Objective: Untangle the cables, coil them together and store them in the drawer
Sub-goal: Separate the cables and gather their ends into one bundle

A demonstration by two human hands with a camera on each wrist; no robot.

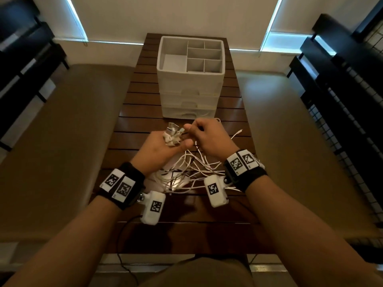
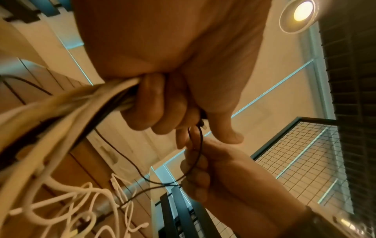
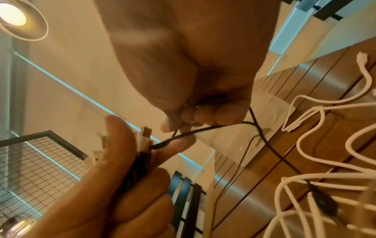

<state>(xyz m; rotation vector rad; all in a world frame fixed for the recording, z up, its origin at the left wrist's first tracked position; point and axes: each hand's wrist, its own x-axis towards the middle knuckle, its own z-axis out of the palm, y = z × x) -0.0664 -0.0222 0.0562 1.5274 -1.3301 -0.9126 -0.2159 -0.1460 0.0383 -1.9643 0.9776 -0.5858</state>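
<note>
My left hand [image 1: 163, 146] is raised over the slatted wooden table [image 1: 132, 112] and grips a bunch of cable ends [image 1: 173, 135], white ones and a dark one. The gathered strands [image 2: 114, 91] run out of its fist [image 2: 162, 109]. Just to the right, my right hand [image 1: 204, 134] pinches a thin black cable [image 3: 203, 129] that leads into that bunch. The same black cable [image 2: 198, 154] loops between both hands. A loose tangle of white cables [image 1: 192, 170] lies on the table under my wrists. The white drawer unit [image 1: 189, 94] stands behind, its drawers closed.
The unit's open top tray [image 1: 172, 61] is split into several compartments. Tan benches [image 1: 62, 141] flank the table on both sides. Black slatted furniture [image 1: 339, 83] and a wire-grid rack stand at the right. One white cable end [image 1: 240, 131] lies right of my right hand.
</note>
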